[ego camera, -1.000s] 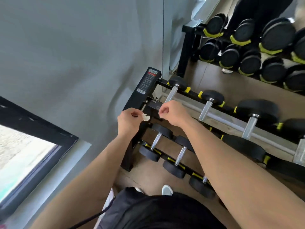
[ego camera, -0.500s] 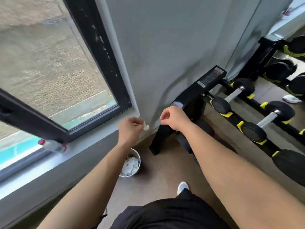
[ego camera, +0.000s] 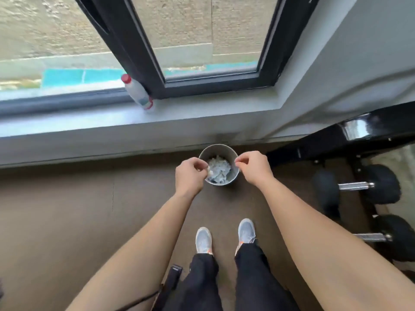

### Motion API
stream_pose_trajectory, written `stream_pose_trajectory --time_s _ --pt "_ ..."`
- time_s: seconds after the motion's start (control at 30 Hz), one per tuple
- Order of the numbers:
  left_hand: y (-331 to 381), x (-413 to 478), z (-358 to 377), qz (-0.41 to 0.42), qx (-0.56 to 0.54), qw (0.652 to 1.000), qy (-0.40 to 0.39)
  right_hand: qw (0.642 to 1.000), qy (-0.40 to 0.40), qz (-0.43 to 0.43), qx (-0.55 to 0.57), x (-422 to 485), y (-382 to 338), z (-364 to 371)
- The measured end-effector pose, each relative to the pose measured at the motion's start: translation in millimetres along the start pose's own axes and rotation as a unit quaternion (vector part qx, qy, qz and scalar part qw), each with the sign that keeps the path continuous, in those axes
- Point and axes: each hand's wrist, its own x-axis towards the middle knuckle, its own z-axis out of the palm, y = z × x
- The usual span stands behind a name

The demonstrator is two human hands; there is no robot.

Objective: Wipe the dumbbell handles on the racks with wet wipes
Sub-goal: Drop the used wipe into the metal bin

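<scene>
Pinching wipe [ego camera: 209,171] in left hand [ego camera: 189,176] over bin [ego camera: 234,175], right hand [ego camera: 253,167] curled empty, 2 dumbbells [ego camera: 357,186] beside

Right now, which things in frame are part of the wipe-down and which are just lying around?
Job: left hand pinching a small wipe; bin holding used wipes; dumbbell handles; rack.
Lying about: bottle on the windowsill; black strap.
</scene>
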Motion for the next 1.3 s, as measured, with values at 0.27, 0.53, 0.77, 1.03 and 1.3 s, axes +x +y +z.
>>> stream_pose_trajectory --time_s 0.27,0.53,0.77,1.03,1.3 --pt "-128.5 137.3 130.0 -0.091 -0.044 0.995 0.024 0.998 -0.02 0.053 0.026 157.2 119.4 143.3" --pt "-200.6 228.2 218.7 -0.103 -0.036 0.994 -0.015 0.991 -0.084 0.078 0.068 248.0 197.3 224.2" --pt "-211.4 217.1 210.4 -0.135 -0.045 0.99 -0.023 0.993 -0.054 0.072 0.073 245.4 194.2 216.2" --pt "-191.5 203.7 180.6 -0.14 -0.028 0.989 -0.03 0.997 0.005 0.024 0.079 241.1 151.9 191.6" --pt "-211.1 203.5 189.9 -0.14 -0.034 0.989 -0.028 0.995 -0.029 0.041 0.086 245.3 179.6 207.4"
